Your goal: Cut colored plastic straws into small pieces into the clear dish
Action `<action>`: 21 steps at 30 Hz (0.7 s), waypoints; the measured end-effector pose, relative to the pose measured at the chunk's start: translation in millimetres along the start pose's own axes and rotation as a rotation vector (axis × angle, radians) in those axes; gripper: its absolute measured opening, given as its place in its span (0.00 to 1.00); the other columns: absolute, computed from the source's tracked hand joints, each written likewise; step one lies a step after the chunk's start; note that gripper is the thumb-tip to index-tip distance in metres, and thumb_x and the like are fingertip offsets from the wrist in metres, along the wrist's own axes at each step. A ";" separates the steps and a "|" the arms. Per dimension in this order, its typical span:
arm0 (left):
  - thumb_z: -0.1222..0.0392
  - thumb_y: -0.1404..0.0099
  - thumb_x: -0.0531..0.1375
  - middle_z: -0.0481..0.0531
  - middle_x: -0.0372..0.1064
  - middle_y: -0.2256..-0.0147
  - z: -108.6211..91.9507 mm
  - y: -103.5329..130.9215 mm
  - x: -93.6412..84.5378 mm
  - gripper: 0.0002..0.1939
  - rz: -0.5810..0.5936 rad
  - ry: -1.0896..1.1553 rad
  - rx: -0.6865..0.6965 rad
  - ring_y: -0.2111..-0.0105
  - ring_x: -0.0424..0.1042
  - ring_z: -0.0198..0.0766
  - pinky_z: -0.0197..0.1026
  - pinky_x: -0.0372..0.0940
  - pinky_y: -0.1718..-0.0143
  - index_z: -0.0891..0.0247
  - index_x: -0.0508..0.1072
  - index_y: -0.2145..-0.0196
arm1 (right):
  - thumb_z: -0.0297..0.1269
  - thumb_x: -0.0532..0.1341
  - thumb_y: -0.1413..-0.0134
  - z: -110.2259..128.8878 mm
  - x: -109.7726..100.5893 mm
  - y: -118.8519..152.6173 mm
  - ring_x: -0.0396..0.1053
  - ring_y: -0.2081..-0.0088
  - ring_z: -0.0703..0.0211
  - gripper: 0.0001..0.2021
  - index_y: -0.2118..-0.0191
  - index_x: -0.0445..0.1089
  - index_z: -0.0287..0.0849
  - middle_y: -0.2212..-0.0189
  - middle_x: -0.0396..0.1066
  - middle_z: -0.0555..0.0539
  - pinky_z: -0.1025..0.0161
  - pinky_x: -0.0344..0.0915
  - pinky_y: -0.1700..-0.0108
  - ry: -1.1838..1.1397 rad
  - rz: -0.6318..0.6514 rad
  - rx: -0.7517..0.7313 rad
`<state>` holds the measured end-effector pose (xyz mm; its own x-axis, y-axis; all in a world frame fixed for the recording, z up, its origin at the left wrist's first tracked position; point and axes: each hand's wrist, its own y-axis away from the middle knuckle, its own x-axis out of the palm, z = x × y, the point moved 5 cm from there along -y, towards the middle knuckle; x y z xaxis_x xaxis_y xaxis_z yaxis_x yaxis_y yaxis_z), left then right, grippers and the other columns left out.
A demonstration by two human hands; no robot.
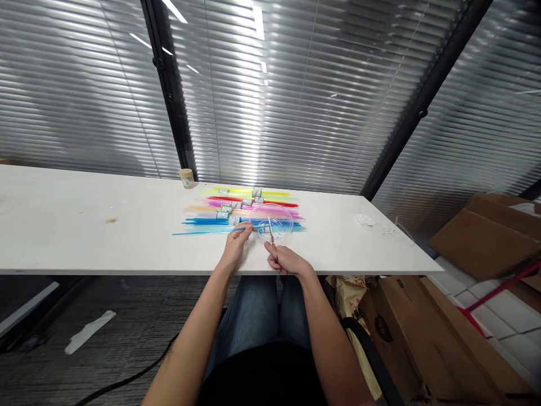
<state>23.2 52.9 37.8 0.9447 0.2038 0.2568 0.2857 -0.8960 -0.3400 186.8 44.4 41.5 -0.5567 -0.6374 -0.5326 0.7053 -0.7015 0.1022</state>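
My left hand [237, 243] is closed on thin light-blue sticks [198, 232], which stretch out to its left just above the white table. In my right hand [284, 259] is a pair of scissors [271, 237], its fingers through the handles and the blades pointing away from me. The blades are over a clear round dish [291, 221], just right of my left fingertips. Whether the blades touch the sticks cannot be made out. Behind my hands lie bundles of coloured sticks in blue [203, 221], pink, red [220, 198] and yellow [274, 194], several with paper labels.
A small jar with a tan lid [186, 178] stands at the table's [139, 242] back edge. Crumpled white tissue [363, 220] lies to the right. Cardboard boxes [422, 338] are on the floor at the right. Window blinds rise behind the table.
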 end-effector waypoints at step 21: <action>0.41 0.46 0.67 0.55 0.70 0.50 -2.2 0.6 0.7 0.18 -0.019 -0.008 -0.009 0.45 0.64 0.50 0.42 0.58 0.50 0.60 0.81 0.73 | 0.58 0.42 0.33 4.2 0.7 4.2 0.50 0.87 0.69 0.34 0.87 0.51 0.43 0.90 0.51 0.54 0.65 0.54 0.77 0.072 -0.022 -0.017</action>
<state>23.7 51.6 39.7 0.9404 0.2240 0.2559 0.3022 -0.8954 -0.3269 187.6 39.7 45.0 -0.5397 -0.5969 -0.5937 0.7011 -0.7091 0.0755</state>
